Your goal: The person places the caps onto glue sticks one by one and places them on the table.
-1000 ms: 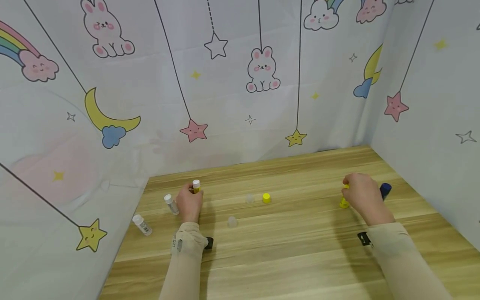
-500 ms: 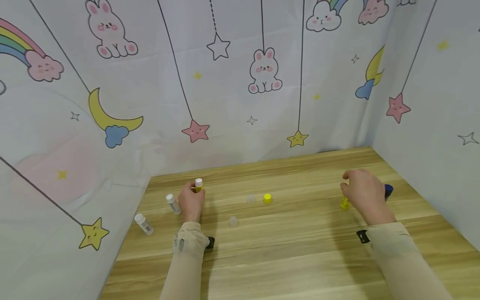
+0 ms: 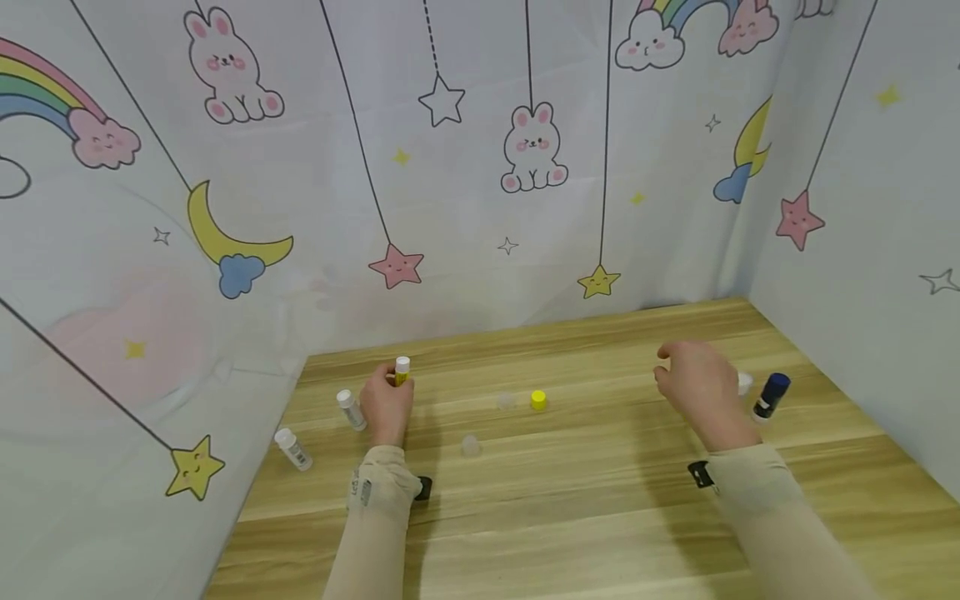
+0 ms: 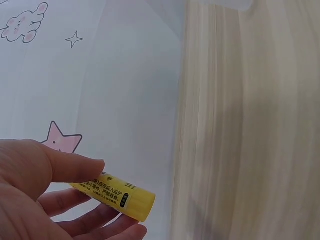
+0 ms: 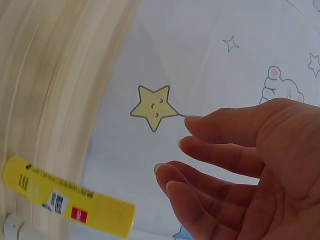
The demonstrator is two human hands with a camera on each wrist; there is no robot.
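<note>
Glue stick (image 4: 117,195) in yellow, topped by a white cap (image 3: 402,362), sits pinched between the thumb and fingers of the left hand (image 3: 387,406) near the back of the wooden table (image 3: 562,508), as I follow on a distant feed. Whether its foot touches the wood I cannot tell; the hand covers it. I judge the stick light, stiff and smooth, hardly fragile but apt to slip or roll, and best held around mid-barrel, clear of the cap. Opposite, the right hand (image 3: 701,387) holds nothing, its fingers loosely bent; a second yellow stick (image 5: 70,197) stands near it, hidden from my head view by that hand. Beyond are a partly covered white object (image 3: 744,383) and a dark blue tube (image 3: 771,397). On the far left, a white tube (image 3: 351,410) stands just beside the left hand, where a careless sweep could topple it, with an outer white tube (image 3: 293,450) farther off. Between the hands lie a yellow cap (image 3: 538,400), a pale cap (image 3: 506,401) and a nearer pale cap (image 3: 470,445), all easily nudged, I reckon.
</note>
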